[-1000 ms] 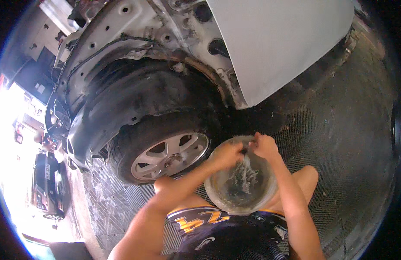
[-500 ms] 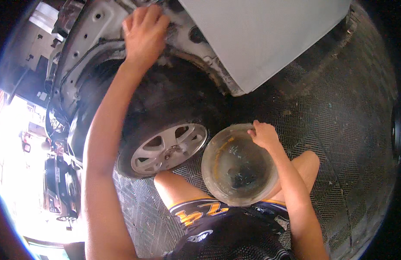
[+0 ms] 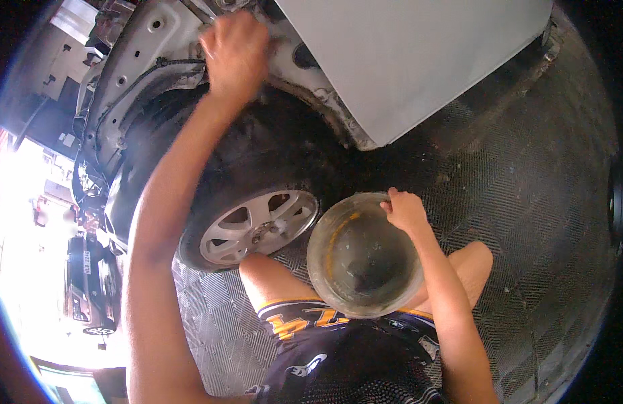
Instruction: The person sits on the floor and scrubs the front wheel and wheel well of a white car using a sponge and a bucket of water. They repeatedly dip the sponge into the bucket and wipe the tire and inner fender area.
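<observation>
Up at the bare metal body [image 3: 140, 50] of a car, my left hand [image 3: 237, 54] is raised with its fingers curled closed, above the wheel arch. Whatever those fingers hold, if anything, is hidden, and the hand is slightly blurred. My right hand [image 3: 404, 210] grips the rim of a round, translucent plastic bucket [image 3: 315, 262] between my legs. Cloudy liquid seems to lie in its bottom, and a yellowish streak marks the inner wall. Just left of the bucket is the car's wheel [image 3: 259, 222], with a silver spoked rim and dark tyre.
A light grey door panel [image 3: 412, 67] juts out over the upper right. Dark textured floor tiles [image 3: 520, 269] spread to the right. Another dark car [image 3: 89, 289] stands in bright light at the far left. My bare knees flank the bucket.
My left hand has shifted slightly right and down across the car body. The bucket, with my right hand on its rim, appears slightly further left. The whole view has moved a little.
</observation>
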A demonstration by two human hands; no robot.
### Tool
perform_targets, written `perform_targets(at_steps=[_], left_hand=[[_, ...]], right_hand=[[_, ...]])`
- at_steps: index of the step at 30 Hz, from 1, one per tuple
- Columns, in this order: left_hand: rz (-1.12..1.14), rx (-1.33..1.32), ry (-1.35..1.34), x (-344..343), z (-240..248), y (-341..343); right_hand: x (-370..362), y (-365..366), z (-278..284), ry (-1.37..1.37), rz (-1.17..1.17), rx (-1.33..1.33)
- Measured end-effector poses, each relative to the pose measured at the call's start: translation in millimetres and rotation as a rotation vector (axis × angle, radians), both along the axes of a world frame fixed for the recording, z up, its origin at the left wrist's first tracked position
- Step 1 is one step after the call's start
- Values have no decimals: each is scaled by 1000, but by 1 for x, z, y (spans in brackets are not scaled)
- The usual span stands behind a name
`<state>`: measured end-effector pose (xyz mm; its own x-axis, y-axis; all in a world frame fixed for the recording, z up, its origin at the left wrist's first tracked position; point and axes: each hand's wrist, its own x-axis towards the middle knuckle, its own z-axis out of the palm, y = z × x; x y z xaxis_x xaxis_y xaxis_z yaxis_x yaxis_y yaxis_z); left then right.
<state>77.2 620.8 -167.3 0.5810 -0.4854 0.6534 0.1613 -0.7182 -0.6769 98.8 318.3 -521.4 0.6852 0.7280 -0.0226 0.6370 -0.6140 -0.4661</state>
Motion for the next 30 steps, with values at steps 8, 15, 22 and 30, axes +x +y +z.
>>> perform_targets(at_steps=[8,15,22,30], left_hand=[[200,-1590,597,-115,-222,-117],[135,-2124,452,-150,-285,-157],[-83,-1669,363,-156,-247,-130],[333,-1068,802,-203,-349,-116]], right_hand=[[-11,7,8,-319,-63,736],[-108,41,30,1326,-399,1040],[-68,131,117,1085,-414,1426],[15,241,273,285,-460,1587]])
